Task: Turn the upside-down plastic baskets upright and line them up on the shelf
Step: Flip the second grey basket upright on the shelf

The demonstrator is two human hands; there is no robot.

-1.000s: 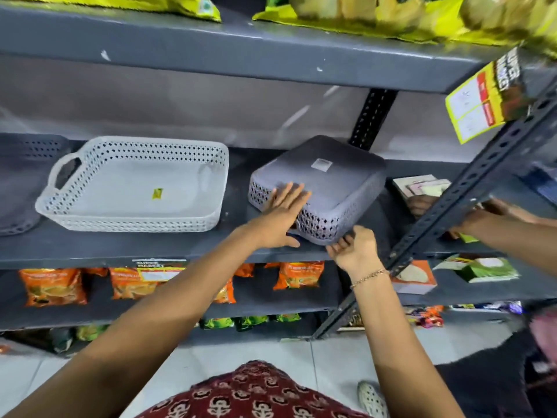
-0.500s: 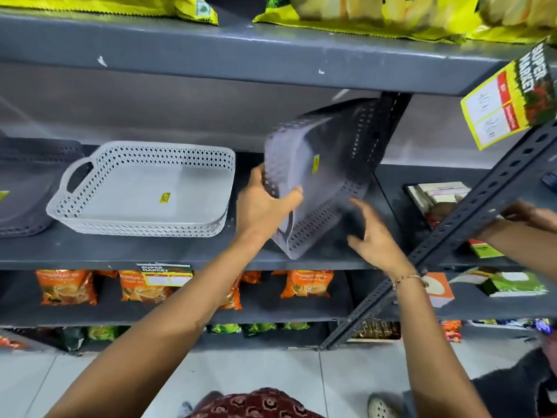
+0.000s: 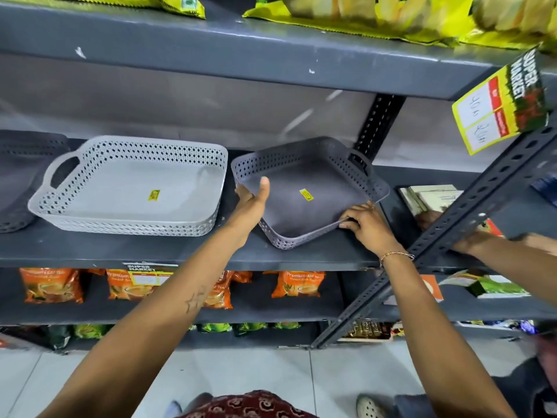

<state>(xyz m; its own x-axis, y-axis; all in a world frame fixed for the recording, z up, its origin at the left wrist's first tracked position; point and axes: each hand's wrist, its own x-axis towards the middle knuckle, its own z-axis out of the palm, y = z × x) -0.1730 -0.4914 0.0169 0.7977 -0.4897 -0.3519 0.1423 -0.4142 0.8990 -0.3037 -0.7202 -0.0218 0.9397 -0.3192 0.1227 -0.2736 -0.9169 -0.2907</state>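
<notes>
Grey metal shelf point(image 3: 150, 251) in a shop: my left hand point(image 3: 251, 203) clasps the left wall of the dark basket point(image 3: 304, 191), thumb inside; my right hand point(image 3: 363, 221) curls over its near right rim. It sits upright, skewed, beside the pale basket point(image 3: 132, 188), perhaps not touching.

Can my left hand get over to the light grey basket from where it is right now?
Probably yes. The left hand grips the dark grey basket's left rim, and the light grey basket sits right beside it on the shelf, with nothing between them; it would have to let go first.
</notes>
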